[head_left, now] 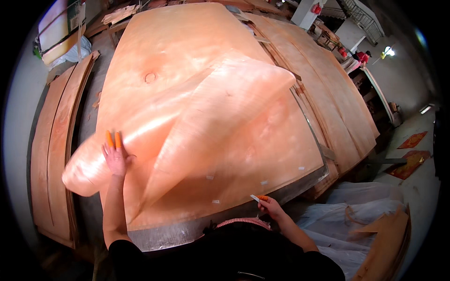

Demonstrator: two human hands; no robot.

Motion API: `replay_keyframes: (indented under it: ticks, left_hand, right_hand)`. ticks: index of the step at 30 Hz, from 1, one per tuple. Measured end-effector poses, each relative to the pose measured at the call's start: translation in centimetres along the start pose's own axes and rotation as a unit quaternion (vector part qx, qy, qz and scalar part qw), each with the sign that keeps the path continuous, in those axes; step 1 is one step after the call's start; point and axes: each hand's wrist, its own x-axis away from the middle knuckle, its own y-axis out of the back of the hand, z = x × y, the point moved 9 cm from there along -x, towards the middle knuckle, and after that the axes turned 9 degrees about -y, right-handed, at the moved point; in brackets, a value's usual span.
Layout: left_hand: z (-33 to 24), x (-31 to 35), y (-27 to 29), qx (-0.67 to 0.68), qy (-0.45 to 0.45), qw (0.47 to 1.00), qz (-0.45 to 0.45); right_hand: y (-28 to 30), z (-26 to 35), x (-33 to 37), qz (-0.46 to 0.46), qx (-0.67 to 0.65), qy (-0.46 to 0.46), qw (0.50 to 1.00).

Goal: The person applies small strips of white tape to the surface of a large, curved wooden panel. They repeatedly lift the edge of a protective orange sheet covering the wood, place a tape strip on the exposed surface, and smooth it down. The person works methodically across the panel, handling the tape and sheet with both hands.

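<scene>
A large, thin wood veneer sheet (234, 93) lies loosely over the stack in front of me, buckled into a diagonal fold, with its left part bulging past the stack's edge. My left hand (116, 159) is against this bulge, fingers stretched and spread, orange covers on two of them. Below the fold is a flat veneer sheet (243, 164) with several small white patches (264, 183) on it. Near the front edge, my right hand (271, 207) pinches a small, flat, pale piece (255, 198) whose kind I cannot make out. Orange shows on its fingers too.
A dark metal table edge (173, 234) runs along my front. Stacked veneer (61, 150) stands at the left, with another long stack (323, 89) at the right. Clear plastic film (351, 220) lies at the lower right. A person in red (362, 57) is far off right.
</scene>
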Motion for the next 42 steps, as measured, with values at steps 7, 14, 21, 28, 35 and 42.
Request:
replay_keyframes:
  ticks: [7,14,21,28,35,42]
  left_hand:
    - [-3.0,-0.4,-8.4,-0.148,-0.178,0.972,0.039]
    - [6.7,-8.3,-10.5,-0.186,0.011,0.971,0.147]
    - [2.6,-8.3,-9.5,0.287,0.024,0.931,0.223]
    - [-13.6,5.2,-5.4,0.612,0.220,0.669,0.361]
    - [-29.1,14.5,-2.9,0.579,-0.173,0.716,0.350]
    - [-33.7,18.9,-5.3,0.380,-0.316,0.797,0.347]
  right_hand:
    - [0.0,-2.4,1.2,-0.036,-0.049,-0.015,0.998]
    - [-0.6,-3.0,2.8,-0.043,-0.048,-0.016,0.998]
    - [-1.7,-1.7,2.4,-0.048,-0.023,-0.016,0.998]
    - [-4.2,0.9,2.1,0.057,0.065,-0.021,0.996]
    - [-6.8,3.6,3.1,0.205,0.110,-0.033,0.972]
    - [-4.6,1.5,2.1,0.179,0.167,-0.024,0.969]
